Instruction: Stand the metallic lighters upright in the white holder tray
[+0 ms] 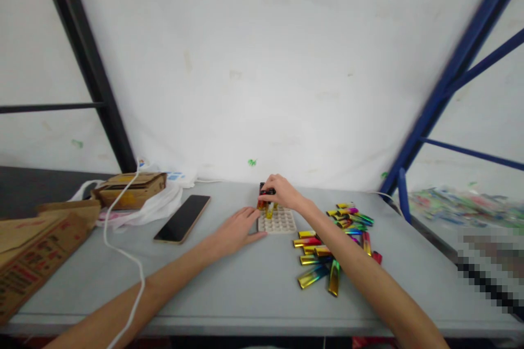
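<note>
A pale tray point(282, 223) with rows of small holes lies in the middle of the table. My left hand point(236, 230) rests flat at the tray's left edge, fingers stretched out and thumb near its front corner. Above the tray's back part, my right hand point(281, 190) is closed on a shiny piece that looks like a lighter with a dark top; the fingers hide part of it. A few upright lighters point(269, 210), yellow and reddish, stand at the tray's back left. To the right, a loose pile of metallic, many-coloured lighters point(313, 275) lies partly under my right forearm.
A dark phone point(183, 219) lies left of my left hand. Farther left are a cardboard box point(135, 190) on white plastic and a brown carton point(36, 251). A white cable point(123, 248) hangs across my left forearm. A blue metal post point(434, 98) rises at the right.
</note>
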Tool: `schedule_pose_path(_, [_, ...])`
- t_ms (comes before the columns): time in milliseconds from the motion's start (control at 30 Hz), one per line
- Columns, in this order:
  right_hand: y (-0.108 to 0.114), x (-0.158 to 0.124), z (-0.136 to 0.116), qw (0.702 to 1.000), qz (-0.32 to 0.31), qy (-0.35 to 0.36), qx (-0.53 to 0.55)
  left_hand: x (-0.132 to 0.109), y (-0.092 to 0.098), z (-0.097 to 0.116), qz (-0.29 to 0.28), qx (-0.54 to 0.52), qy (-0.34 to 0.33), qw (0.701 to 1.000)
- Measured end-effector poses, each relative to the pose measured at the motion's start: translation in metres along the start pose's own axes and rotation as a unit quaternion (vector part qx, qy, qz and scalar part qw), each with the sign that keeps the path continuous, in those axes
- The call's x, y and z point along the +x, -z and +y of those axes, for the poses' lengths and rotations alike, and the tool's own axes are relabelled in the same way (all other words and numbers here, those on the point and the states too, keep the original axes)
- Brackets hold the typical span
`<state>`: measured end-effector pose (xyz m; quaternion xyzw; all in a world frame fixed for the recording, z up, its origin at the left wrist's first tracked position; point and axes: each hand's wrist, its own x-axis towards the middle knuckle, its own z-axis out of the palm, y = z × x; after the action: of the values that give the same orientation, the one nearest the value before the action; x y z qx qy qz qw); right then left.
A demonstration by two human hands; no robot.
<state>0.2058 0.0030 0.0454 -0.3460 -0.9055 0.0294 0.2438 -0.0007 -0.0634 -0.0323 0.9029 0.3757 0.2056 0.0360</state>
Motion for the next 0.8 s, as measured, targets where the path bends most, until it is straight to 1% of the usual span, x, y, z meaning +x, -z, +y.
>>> schedule_pose_path(167, [-0.003, 0.016, -0.008, 0.996, -0.056, -0.004, -0.065, 0.001, 0.001, 0.001, 0.001, -0.008, 0.013, 1.0])
schedule_pose_path(267, [-0.004, 0.019, -0.009, 0.995, -0.05, -0.002, -0.083, 0.002, 0.002, 0.001, -0.005, -0.004, 0.021, 1.0])
schedule_pose_path(333, [-0.002, 0.02, -0.005, 0.997, -0.061, -0.002, -0.05, 0.002, 0.003, 0.002, -0.005, 0.001, 0.021, 1.0])
schedule_pose_path(400, [0.002, 0.02, 0.0, 0.997, -0.082, 0.005, 0.009, 0.002, 0.003, 0.003, -0.002, 0.003, 0.019, 1.0])
schedule_pose_path(467, [0.009, 0.02, 0.004, 0.993, -0.096, 0.017, 0.069, 0.002, 0.004, 0.003, -0.001, 0.002, 0.018, 1.0])
schedule_pose_path(533, [0.019, 0.018, 0.005, 0.989, -0.094, 0.026, 0.108, 0.002, 0.004, 0.003, -0.004, 0.0, 0.019, 1.0])
schedule_pose_path(600, [0.031, 0.01, 0.005, 0.99, -0.07, 0.026, 0.117, 0.002, 0.004, 0.002, -0.007, -0.001, 0.02, 1.0])
schedule_pose_path(667, [0.045, -0.003, 0.005, 0.994, -0.027, 0.012, 0.108, 0.002, 0.003, 0.001, -0.007, -0.004, 0.022, 1.0])
schedule_pose_path(733, [0.056, -0.024, 0.007, 0.994, 0.001, -0.016, 0.105, 0.002, 0.002, 0.0, -0.004, -0.01, 0.018, 1.0])
schedule_pose_path(800, [0.064, -0.049, 0.01, 0.993, 0.009, -0.05, 0.109, 0.002, 0.002, -0.001, -0.002, -0.013, 0.01, 1.0])
